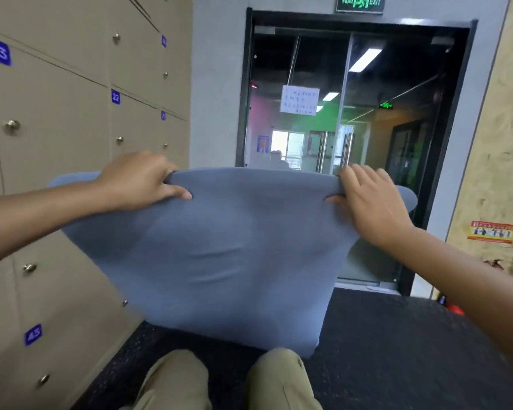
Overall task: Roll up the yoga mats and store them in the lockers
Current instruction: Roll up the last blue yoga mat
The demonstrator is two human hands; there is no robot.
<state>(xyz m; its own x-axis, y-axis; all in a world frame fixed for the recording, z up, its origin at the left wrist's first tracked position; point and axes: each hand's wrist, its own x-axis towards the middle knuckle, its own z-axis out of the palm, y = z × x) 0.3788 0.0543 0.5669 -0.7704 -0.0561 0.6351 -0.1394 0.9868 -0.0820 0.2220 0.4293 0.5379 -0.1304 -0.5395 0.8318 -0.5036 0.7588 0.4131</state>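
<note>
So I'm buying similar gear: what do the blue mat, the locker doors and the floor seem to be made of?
Blue mat: probably soft foam or rubber, matte; it sags and creases between the left hand and right hand.
Locker doors: beige, smooth, likely painted metal or laminate, with shiny metal knobs.
Floor: dark, speckled, seemingly rubber matting or carpet.

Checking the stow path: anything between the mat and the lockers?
No object stands between them. Both hands, left and right, hold the unrolled mat up beside the lockers. But every locker door in view is closed, so a door must open first.
</note>
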